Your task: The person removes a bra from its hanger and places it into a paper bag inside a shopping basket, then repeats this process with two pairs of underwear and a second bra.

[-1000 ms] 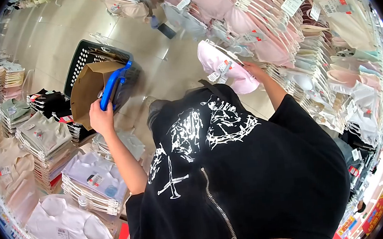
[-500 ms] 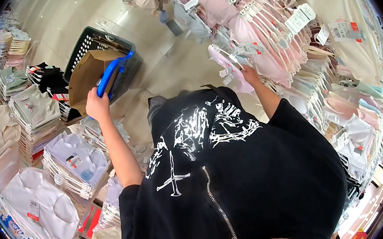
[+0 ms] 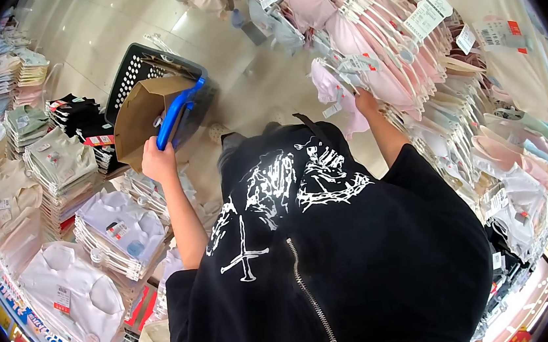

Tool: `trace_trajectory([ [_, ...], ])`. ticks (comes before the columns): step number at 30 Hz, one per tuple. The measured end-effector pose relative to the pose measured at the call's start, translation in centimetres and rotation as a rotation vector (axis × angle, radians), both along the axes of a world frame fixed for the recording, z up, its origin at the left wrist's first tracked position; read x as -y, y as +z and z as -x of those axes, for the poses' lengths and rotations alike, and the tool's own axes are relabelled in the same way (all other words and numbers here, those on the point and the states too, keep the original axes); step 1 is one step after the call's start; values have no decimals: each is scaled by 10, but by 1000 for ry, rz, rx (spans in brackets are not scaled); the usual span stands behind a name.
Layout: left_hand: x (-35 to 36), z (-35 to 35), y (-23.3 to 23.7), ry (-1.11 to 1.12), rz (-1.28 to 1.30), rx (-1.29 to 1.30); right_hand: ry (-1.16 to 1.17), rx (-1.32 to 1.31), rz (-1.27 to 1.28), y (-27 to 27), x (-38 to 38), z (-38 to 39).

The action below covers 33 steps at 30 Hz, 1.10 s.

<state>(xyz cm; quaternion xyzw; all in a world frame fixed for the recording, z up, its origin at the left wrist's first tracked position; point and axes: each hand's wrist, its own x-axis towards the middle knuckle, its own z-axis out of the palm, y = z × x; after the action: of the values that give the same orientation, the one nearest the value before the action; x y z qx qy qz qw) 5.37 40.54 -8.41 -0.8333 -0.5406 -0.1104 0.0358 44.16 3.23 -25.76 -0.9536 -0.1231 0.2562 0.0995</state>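
My left hand (image 3: 159,159) is closed round the blue handle (image 3: 177,113) of a dark, perforated shopping basket (image 3: 122,86). An open cardboard box (image 3: 135,128) stands inside the basket. On the other side, my right hand (image 3: 366,103) is closed on a small pink garment (image 3: 326,87) with tags. It is held beside a dense row of pink garments (image 3: 381,55) on white hangers. My fingers hide exactly where they grip the garment, and I cannot make out its hanger clearly.
Hanging stacks of light clothing line the left, including white tops (image 3: 74,289), lilac tops (image 3: 123,218) and black garments (image 3: 81,120). More pale garments (image 3: 510,155) hang at the right. A tiled floor (image 3: 82,31) runs between the racks.
In the view, the basket and my left hand have shifted right. My right hand and the pink garment sit slightly further right, and the garment's angle has changed a little.
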Motion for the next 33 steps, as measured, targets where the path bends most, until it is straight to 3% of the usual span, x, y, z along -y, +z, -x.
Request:
trace_trajectory([
  [14, 3, -1, 3, -17, -2, 40, 28, 45, 7, 6, -7, 2],
  [20, 2, -1, 0, -15, -14, 38, 76, -2, -88, -27, -14, -24],
  [23, 1, -2, 0, 10, 7, 20, 146, 77, 19, -52, -15, -37],
  [26, 2, -3, 3, 1, 5, 37, 25, 82, -115, -67, -12, -47],
  [33, 0, -3, -1, 0, 14, 38, 135, 92, -79, -66, -17, -54],
])
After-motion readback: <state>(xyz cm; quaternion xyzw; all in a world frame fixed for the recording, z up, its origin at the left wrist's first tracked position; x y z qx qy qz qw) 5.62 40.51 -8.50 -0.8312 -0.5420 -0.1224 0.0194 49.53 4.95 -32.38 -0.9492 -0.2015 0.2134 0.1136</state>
